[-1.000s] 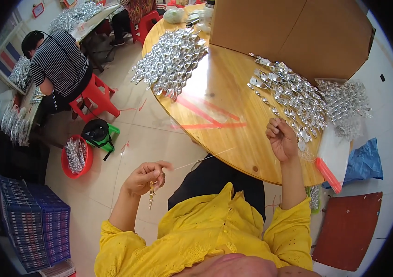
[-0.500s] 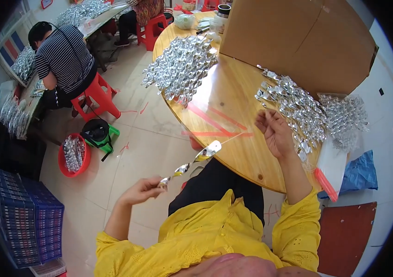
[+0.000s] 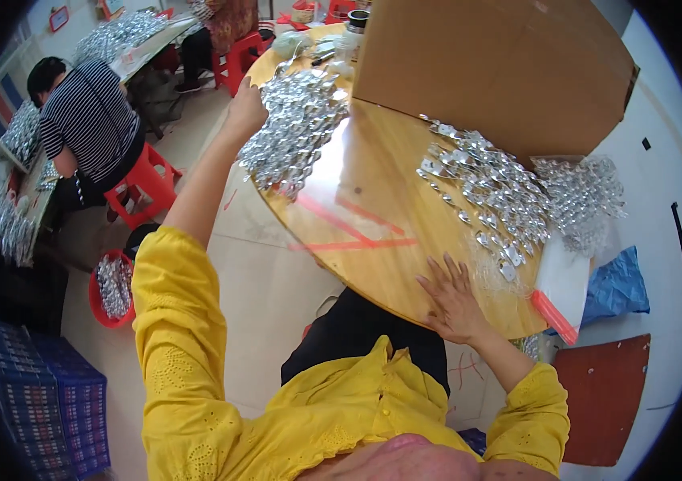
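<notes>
My left hand (image 3: 247, 112) reaches to the far left edge of the round wooden table (image 3: 385, 192). It is at the side of a heap of shiny silver twisted strips (image 3: 297, 120), with its fingers curled. What lies between them is hidden. My right hand (image 3: 455, 303) rests at the table's near edge, open, with fingers spread and nothing in it. Beyond it, a second pile of silver twisted strips (image 3: 497, 184) with pale tab ends spreads over the right side. Fine clear threads (image 3: 495, 272) lie between that hand and this pile.
A large cardboard box (image 3: 485, 72) stands at the back of the table. Red tape strips (image 3: 357, 232) mark its surface. On the left are a red basin (image 3: 110, 289) of strips, blue crates (image 3: 44, 385) and a seated person in a striped top (image 3: 88, 112).
My left hand has gone from near my lap, where it held a twisted strip, up to the left heap. My right hand has come down from a raised pinch and spread on the table.
</notes>
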### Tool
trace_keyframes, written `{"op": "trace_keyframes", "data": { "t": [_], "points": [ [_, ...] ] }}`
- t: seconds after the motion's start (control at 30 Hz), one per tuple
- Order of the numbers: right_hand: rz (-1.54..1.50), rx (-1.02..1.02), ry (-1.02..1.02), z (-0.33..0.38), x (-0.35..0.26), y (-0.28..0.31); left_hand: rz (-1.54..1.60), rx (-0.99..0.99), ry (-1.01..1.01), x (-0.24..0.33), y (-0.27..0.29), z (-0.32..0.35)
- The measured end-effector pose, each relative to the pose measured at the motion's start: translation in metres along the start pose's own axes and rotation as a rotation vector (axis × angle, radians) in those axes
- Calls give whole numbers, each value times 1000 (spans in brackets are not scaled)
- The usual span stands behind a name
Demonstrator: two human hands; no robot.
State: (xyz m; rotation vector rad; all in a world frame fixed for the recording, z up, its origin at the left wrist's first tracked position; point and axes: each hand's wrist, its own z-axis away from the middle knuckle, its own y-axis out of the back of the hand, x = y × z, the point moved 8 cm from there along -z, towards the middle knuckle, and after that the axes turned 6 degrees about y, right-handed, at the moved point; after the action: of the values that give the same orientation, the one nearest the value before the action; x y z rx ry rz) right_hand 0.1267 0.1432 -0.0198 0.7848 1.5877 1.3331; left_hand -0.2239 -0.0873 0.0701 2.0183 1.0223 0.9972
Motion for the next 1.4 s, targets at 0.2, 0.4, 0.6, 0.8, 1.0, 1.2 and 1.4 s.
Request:
{"op": "trace_keyframes", "data": {
  "t": [0.2, 0.4, 0.6, 0.8, 1.0, 1.2, 1.4],
  "points": [
    [40, 68, -10, -5, -2, 6, -189, -400, 193, -16, -80, -28],
    [9, 128, 6, 1, -4, 7, -298, 88, -24, 43, -28, 15],
    [0, 242, -20, 4, 1, 11, -24, -234, -475, 150, -57, 163],
    [64, 298, -95, -2, 17, 12, 98, -408, -442, 175, -89, 201],
    [67, 439, -129, -2, 25, 16, -7, -406, -406, 171, -92, 196],
    [121, 489, -198, 4, 27, 15, -19, -418, -412, 172, -95, 200],
    [97, 471, -216, 2, 29, 12, -31, -431, -402, 172, -94, 199]
  ]
}}
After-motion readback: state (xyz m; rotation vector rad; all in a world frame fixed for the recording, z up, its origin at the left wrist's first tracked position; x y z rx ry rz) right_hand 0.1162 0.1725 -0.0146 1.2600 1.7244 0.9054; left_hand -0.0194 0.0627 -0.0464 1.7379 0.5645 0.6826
